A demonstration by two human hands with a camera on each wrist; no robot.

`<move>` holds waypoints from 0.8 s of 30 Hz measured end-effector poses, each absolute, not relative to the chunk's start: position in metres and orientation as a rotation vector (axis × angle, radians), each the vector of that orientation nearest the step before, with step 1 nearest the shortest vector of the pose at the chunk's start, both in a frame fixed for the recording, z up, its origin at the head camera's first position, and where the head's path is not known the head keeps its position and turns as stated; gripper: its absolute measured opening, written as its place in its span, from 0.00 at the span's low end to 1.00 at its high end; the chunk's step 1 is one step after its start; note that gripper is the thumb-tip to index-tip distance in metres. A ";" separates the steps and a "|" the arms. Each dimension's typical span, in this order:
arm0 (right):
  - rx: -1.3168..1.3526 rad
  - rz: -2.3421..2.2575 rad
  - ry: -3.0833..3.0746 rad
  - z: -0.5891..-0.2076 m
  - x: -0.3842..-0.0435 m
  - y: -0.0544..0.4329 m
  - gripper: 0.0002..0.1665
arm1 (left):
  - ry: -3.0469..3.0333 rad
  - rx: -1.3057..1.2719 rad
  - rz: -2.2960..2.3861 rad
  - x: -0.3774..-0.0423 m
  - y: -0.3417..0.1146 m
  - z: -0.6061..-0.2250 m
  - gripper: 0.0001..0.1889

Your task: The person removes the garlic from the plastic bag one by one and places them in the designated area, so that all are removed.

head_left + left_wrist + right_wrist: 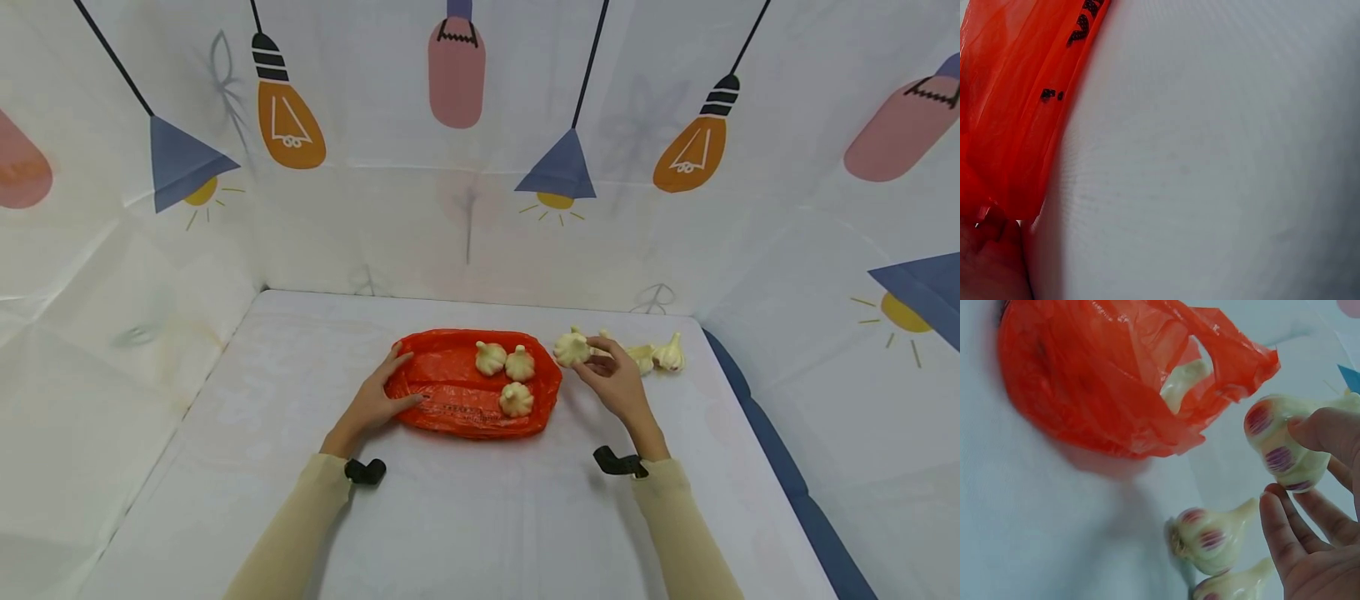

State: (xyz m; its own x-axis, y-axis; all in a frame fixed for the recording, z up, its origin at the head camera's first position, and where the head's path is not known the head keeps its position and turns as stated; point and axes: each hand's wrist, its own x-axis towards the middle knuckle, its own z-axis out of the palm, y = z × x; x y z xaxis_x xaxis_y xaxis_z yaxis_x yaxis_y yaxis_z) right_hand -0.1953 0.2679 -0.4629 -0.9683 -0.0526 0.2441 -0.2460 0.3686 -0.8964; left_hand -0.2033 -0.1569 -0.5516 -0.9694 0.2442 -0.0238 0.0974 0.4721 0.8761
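A red plastic bag (450, 392) lies on the table with its upper side spread wide, and three garlic bulbs (517, 400) sit in it. My left hand (375, 398) holds the bag's left end, thumb over the near side and fingers at the far rim. In the left wrist view only a dark corner of that hand shows beside the bag. My right hand (617, 382) pinches a garlic bulb (572, 347) between thumb and fingers, raised just beyond the bag's right end. The right wrist view shows purple-streaked patches on this bulb (1282, 440).
More garlic bulbs (669, 354) lie at the table's far right, partly hidden behind my right hand. The white table (480, 517) meets a patterned cloth wall (390, 242) at the back. A blue padded edge (780, 458) runs along the right side.
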 end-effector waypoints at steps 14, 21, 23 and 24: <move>0.206 1.633 -2.487 -0.473 -0.184 0.274 0.29 | 2.556 0.286 1.529 -0.204 -0.156 -0.552 0.46; 0.119 1.682 -2.531 -0.484 -0.183 0.279 0.31 | 2.557 0.285 1.526 -0.204 -0.157 -0.552 0.46; 0.106 1.704 -2.541 -0.487 -0.183 0.280 0.31 | 2.560 0.290 1.519 -0.204 -0.157 -0.552 0.46; 0.106 1.714 -2.543 -0.488 -0.182 0.281 0.31 | 2.560 0.291 1.518 -0.204 -0.156 -0.552 0.46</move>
State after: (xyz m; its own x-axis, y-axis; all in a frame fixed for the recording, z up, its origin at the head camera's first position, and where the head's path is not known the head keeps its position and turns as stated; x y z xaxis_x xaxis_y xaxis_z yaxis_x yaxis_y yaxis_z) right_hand -0.1824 0.2809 -0.4883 -0.9949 -0.0160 0.0995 -0.0983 0.3746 -0.9220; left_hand -0.2044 -0.1565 -0.5518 -0.9699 0.2417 -0.0306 0.0891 0.4689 0.8787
